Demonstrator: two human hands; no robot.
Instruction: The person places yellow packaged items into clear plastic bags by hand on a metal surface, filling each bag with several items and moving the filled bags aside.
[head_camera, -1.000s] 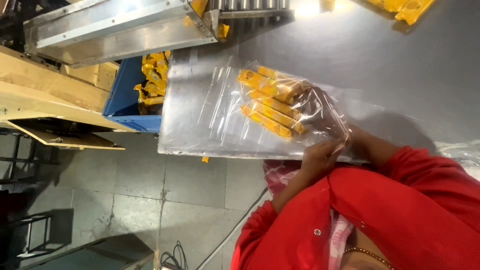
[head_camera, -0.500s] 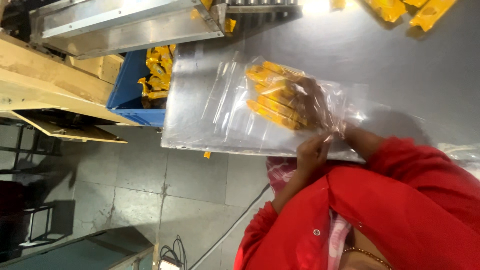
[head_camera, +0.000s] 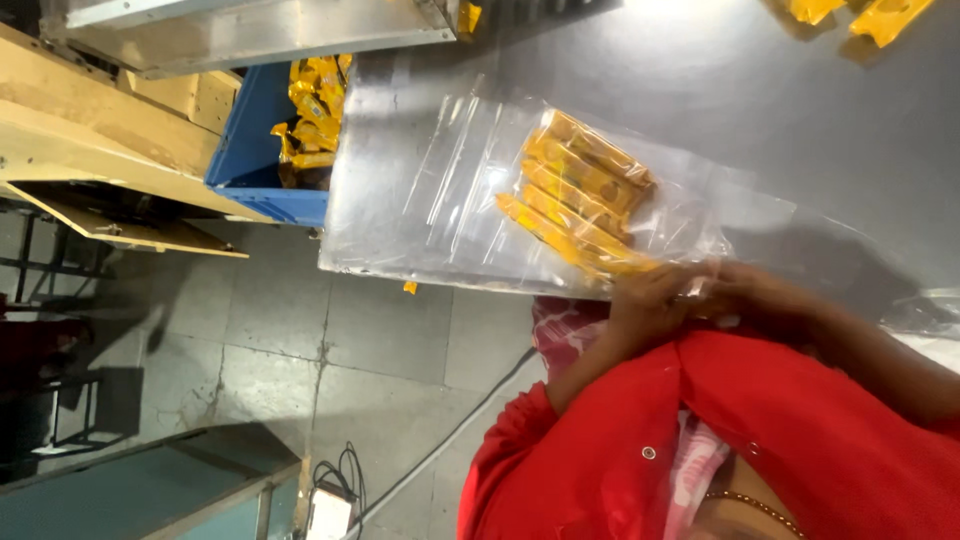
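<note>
Both hands, left hand (head_camera: 655, 300) and right hand (head_camera: 745, 295), pinch the clear plastic bag (head_camera: 450, 190) mouth shut; yellow bars (head_camera: 575, 195) just beyond the fingers could slide out if grip loosens.

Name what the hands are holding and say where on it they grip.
Both hands, left hand and right hand, hold a clear plastic bag of yellow packets, pinched at its near edge.

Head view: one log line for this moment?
left hand: on bag edge | right hand: on bag edge | clear bag: yellow packs inside | on metal table
</note>
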